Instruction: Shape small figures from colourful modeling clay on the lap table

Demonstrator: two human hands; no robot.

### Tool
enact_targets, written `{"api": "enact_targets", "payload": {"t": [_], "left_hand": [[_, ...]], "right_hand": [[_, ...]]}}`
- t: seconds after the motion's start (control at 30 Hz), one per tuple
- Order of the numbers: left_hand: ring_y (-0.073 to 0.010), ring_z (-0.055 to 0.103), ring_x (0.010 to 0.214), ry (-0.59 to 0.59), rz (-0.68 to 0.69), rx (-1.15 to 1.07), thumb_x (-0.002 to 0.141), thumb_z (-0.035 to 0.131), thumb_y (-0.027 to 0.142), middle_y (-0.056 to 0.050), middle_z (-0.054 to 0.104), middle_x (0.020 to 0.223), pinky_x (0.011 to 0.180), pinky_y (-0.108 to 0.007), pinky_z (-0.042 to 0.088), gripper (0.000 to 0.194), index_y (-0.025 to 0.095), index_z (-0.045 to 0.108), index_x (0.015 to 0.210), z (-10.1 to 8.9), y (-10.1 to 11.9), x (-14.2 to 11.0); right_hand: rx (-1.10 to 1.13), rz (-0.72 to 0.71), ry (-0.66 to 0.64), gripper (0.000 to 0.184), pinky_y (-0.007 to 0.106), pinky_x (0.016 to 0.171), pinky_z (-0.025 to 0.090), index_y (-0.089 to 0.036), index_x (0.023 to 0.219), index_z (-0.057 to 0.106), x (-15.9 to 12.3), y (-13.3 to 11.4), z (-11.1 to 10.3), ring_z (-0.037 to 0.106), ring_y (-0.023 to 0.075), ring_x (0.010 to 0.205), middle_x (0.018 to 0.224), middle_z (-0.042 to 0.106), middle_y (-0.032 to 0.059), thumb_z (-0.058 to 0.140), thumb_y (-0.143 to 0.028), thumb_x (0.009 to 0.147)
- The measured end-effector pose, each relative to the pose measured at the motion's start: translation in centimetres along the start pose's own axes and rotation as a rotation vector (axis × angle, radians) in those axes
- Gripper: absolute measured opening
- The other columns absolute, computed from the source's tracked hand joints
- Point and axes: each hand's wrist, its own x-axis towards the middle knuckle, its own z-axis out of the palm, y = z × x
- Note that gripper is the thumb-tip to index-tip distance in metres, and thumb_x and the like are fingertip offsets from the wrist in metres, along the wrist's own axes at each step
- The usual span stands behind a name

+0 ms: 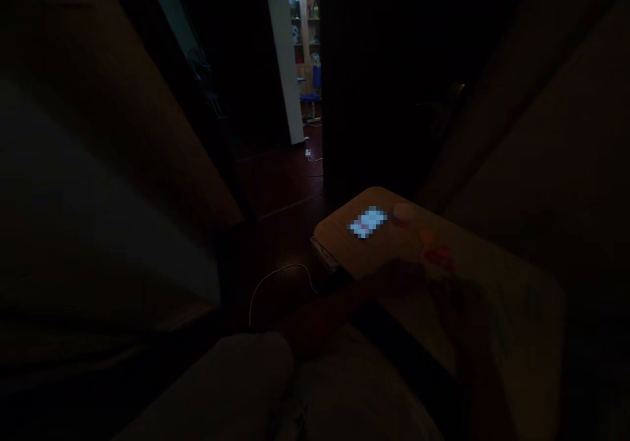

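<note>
The room is very dark, so fingers barely show. My left hand (406, 273) reaches in over the table, and my right hand (457, 303) comes up from the lower right. They meet close together, with fingers that look drawn in. Right above the fingertips is a small red-pink thing (438, 257) whose kind I cannot make out; how it is held is lost in the dark. Just behind it lies a small orange piece (427, 236). Farther back stands a pale round object (403, 213), beside a lit phone screen (368, 222) that is blurred into blocks.
The wooden table (354, 257) has rounded corners and something pale under its left edge. A white cable (275, 270) curves over the dark floor at the left. Beyond a doorway stand lit shelves (314, 18) and a blue chair (311, 98). Dim faint marks lie on the tabletop's right side.
</note>
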Motion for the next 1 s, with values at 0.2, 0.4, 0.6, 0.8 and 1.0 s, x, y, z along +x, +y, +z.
{"api": "enact_targets", "payload": {"t": [0.2, 0.4, 0.6, 0.8, 1.0], "left_hand": [[-0.0233, 0.070, 0.107, 0.031, 0.103, -0.177, 0.102, 0.064, 0.029, -0.009, 0.075, 0.118, 0.097, -0.032, 0.051, 0.025, 0.016, 0.063, 0.123, -0.6, -0.5, -0.4], [-0.0240, 0.067, 0.104, 0.037, 0.133, -0.257, 0.101, 0.060, 0.035, -0.009, 0.072, 0.111, 0.096, -0.035, 0.050, 0.023, 0.015, 0.064, 0.112, -1.0, -0.4, -0.3], [-0.0218, 0.065, 0.089, -0.002, 0.130, -0.195, 0.099, 0.062, 0.043, -0.004, 0.071, 0.094, 0.084, -0.031, 0.048, 0.027, 0.017, 0.067, 0.106, -1.5, 0.0, -0.3], [-0.0217, 0.064, 0.080, -0.043, 0.152, -0.110, 0.098, 0.064, 0.046, -0.003, 0.071, 0.083, 0.083, -0.032, 0.046, 0.032, 0.015, 0.070, 0.088, -1.3, -0.4, -0.1], [-0.0234, 0.068, 0.081, -0.049, 0.166, -0.091, 0.099, 0.062, 0.038, -0.007, 0.077, 0.087, 0.086, -0.034, 0.047, 0.031, 0.014, 0.077, 0.085, -0.7, -1.0, 0.0]], "right_hand": [[-0.144, -0.265, -0.045, 0.041, 0.064, 0.094, 0.057, -0.025, 0.130, 0.061, 0.2, -3.0, 1.4, 0.062, 0.0429, 0.110, 0.118, 0.063, 0.0176, 0.065, -0.048, 0.097], [-0.273, -0.389, 0.000, 0.030, 0.053, 0.084, 0.059, -0.018, 0.123, 0.070, 0.4, -3.8, 2.8, 0.063, 0.0381, 0.099, 0.110, 0.065, 0.0181, 0.054, -0.029, 0.100], [-0.328, -0.360, -0.010, 0.025, 0.046, 0.077, 0.055, -0.017, 0.106, 0.075, 0.2, -3.3, 2.6, 0.062, 0.0339, 0.090, 0.102, 0.065, 0.0160, 0.056, -0.032, 0.102], [-0.346, -0.359, -0.038, 0.017, 0.039, 0.074, 0.053, -0.019, 0.102, 0.074, -0.3, -3.0, 2.8, 0.061, 0.0299, 0.088, 0.095, 0.065, 0.0114, 0.061, -0.030, 0.101], [-0.394, -0.337, -0.022, 0.010, 0.036, 0.072, 0.050, -0.017, 0.101, 0.068, -0.5, -2.7, 3.4, 0.061, 0.0288, 0.087, 0.096, 0.064, 0.0125, 0.064, -0.024, 0.096]]}}
